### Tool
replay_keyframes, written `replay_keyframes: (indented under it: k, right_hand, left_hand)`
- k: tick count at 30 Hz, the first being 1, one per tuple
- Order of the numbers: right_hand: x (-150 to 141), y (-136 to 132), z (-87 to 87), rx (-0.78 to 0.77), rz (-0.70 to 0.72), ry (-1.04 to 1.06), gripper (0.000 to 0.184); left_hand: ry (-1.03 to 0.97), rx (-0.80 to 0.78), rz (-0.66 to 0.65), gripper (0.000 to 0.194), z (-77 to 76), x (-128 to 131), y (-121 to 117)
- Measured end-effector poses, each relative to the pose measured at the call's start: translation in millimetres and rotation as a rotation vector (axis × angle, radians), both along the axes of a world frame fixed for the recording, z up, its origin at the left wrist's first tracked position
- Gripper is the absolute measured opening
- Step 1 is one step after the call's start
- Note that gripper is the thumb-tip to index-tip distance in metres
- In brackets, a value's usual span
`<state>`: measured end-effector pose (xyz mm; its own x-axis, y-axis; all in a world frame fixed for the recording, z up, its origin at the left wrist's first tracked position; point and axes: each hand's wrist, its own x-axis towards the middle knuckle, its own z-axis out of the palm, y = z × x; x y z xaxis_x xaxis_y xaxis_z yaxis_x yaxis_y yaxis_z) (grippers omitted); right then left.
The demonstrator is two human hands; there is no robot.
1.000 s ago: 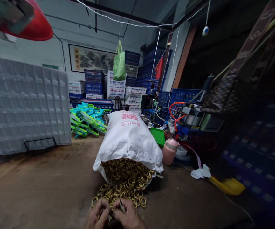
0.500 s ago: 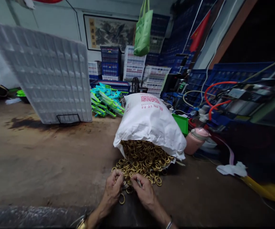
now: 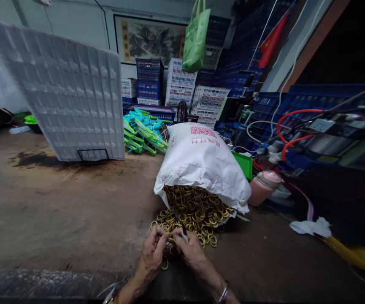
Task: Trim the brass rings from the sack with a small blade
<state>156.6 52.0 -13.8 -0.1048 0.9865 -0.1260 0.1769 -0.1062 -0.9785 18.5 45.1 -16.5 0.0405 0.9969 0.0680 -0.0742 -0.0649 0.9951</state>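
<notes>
A white woven sack (image 3: 201, 162) with red print lies on its side, its open mouth towards me. Many gold-coloured rings (image 3: 198, 207) fill the mouth and spill onto the table in front of it. At the near edge of the spill, my left hand (image 3: 152, 251) is closed in a pinch on a ring, partly hidden by the fingers. Close beside it, my right hand (image 3: 190, 251) is closed around a small tool (image 3: 185, 233) with a dark tip and a pale part; its exact kind is unclear. A loose ring (image 3: 165, 264) lies below, between the hands.
A ribbed translucent panel (image 3: 74, 93) stands upright at left on a wire stand. Behind the sack are green and blue plastic pieces (image 3: 144, 131) and stacked crates (image 3: 179, 88). A pink bottle (image 3: 264, 188) and machinery with red hoses (image 3: 296, 126) stand at right.
My hands have come closer together, fingertips nearly meeting. The small tool in my right hand now points up, showing its dark tip. The whole view has shifted slightly.
</notes>
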Motion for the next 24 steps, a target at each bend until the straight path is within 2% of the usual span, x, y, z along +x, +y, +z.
replay_keyframes:
  k: [6,10,15,20,24]
  right_hand:
    - [-1.9,-6.9,6.2,0.007,0.112,-0.003,0.022]
    - [-3.6,-7.3,9.4,0.032,0.047,-0.003,0.028]
    - [-2.0,-5.1,1.2,0.010,0.030,0.015,0.039]
    - [-1.1,-5.2,9.7,0.035,-0.013,-0.070,0.032]
    - [-2.2,-7.6,20.8,0.091,-0.015,-0.143,0.029]
  left_hand:
    - [0.064,0.062,-0.007,0.020,-7.5,-1.1,0.0]
    - [0.117,0.085,-0.012,0.018,-8.5,-1.6,-1.5]
    - [0.155,0.111,-0.072,0.016,0.5,-1.3,-4.8]
    - [0.097,0.018,-0.157,0.021,10.1,-0.7,-7.5]
    - [-0.037,-0.190,-0.228,0.028,6.6,2.0,-10.9]
